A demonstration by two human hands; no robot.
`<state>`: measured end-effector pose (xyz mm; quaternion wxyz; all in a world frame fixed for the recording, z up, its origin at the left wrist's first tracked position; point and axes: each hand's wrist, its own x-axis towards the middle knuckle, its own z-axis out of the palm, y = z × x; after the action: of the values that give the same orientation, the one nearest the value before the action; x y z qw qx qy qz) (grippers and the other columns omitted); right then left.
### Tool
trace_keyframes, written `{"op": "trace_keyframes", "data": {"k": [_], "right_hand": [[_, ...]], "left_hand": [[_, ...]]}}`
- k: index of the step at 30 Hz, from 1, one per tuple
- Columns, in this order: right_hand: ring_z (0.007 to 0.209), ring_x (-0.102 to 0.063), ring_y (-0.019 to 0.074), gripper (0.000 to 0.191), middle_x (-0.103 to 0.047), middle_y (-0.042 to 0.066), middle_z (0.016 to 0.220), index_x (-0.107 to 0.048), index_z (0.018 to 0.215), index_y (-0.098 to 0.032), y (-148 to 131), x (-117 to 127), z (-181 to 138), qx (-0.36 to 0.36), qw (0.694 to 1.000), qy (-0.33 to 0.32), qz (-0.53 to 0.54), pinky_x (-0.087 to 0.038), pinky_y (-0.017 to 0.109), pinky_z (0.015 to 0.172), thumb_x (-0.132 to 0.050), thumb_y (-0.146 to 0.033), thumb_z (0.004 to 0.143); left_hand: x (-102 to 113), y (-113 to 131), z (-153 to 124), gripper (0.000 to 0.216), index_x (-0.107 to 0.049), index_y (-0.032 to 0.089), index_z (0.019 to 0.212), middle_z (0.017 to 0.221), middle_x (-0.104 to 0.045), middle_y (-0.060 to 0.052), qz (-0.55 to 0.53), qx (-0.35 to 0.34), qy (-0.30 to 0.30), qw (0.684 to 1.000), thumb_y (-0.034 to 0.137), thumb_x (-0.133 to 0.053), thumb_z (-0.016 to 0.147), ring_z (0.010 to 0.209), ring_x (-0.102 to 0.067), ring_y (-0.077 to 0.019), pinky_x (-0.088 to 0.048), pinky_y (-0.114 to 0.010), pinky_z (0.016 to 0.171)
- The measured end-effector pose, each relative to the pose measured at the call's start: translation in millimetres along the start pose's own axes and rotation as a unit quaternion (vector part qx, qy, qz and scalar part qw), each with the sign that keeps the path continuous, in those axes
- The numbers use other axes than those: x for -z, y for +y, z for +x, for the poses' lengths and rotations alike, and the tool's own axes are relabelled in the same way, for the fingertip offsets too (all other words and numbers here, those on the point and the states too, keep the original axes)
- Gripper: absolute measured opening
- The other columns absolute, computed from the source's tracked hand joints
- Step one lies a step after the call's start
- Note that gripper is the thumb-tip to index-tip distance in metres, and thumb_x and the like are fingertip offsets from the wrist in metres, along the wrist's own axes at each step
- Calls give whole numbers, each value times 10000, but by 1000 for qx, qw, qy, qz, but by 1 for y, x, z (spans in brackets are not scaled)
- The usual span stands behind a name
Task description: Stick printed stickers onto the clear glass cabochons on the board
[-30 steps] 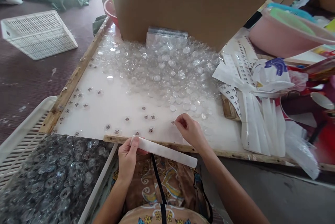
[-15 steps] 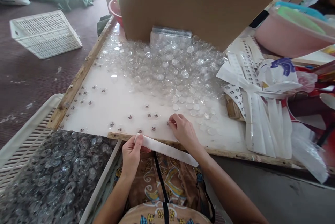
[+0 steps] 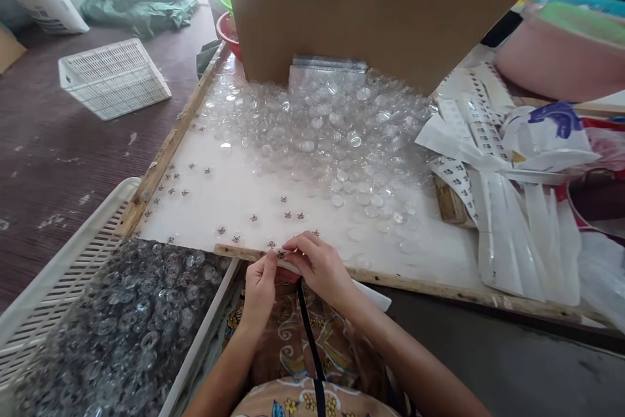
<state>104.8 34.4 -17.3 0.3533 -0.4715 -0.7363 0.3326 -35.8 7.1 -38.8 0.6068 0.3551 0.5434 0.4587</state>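
Two bare hands at the near edge of a worktop [image 3: 229,183], seen from above. The left hand [image 3: 261,283] has a narrow grip, thumb and fingers pinching the end of a white strip [image 3: 378,296]. The strip passes beneath the right hand [image 3: 325,270], its far end emerging near the right wrist. The right grip is narrow too, its thumb and forefinger meeting at a small printed mark [image 3: 281,254] beside the left thumb; whether they are closed on it cannot be told.

Just beyond the hands, printed discs [image 3: 253,217] lie scattered over the near and left parts of the white surface, mostly apart. Farther off, a broad heap of clear discs [image 3: 322,127] spreads before a cardboard box [image 3: 342,7].

At near left, glossy clear pieces [image 3: 122,332] are massed beside the slotted wall of a white crate [image 3: 68,274]. At right lie printed sheets [image 3: 481,121] and white paper strips [image 3: 510,241], with a pink basin [image 3: 547,56] beyond. A wooden strip [image 3: 163,153] borders the left side.
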Motion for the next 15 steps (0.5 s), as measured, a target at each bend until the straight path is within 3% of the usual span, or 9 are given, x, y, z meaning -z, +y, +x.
{"op": "trace_keyframes", "data": {"k": [5, 9, 13, 15], "right_hand": [[867, -593, 185, 153, -635, 77, 962, -617, 1025, -214, 13, -5, -4, 80, 991, 40, -95, -504, 298, 743, -475, -192, 971], [874, -569, 187, 172, -623, 77, 962, -634, 956, -219, 11, -7, -7, 118, 986, 49, -104, -495, 311, 758, -473, -160, 957], [919, -579, 175, 128, -610, 65, 982, -620, 884, -232, 6, 6, -9, 80, 996, 31, 25, -500, 316, 797, -510, -193, 937], [909, -592, 176, 88, -612, 58, 949, -593, 846, -227, 14, 24, -9, 12, 992, 70, 103, -501, 315, 793, -549, -248, 919]], "left_hand": [[0, -6, 2, 486, -714, 118, 741, 594, -679, -57, -56, 37, 0, 998, 576, -595, 850, 547, -647, -207, -529, -297, 545], [2, -8, 4, 489, -716, 106, 729, 600, -684, -70, -85, 60, -5, 995, 565, -600, 852, 578, -668, -220, -541, -301, 552], [5, -8, 5, 440, -700, 120, 692, 585, -677, -53, -97, 71, 4, 993, 532, -642, 835, 529, -646, -199, -524, -278, 501], [5, -9, 6, 422, -714, 121, 733, 588, -680, -46, -98, 81, 16, 992, 527, -652, 828, 495, -629, -186, -519, -274, 483]]}}
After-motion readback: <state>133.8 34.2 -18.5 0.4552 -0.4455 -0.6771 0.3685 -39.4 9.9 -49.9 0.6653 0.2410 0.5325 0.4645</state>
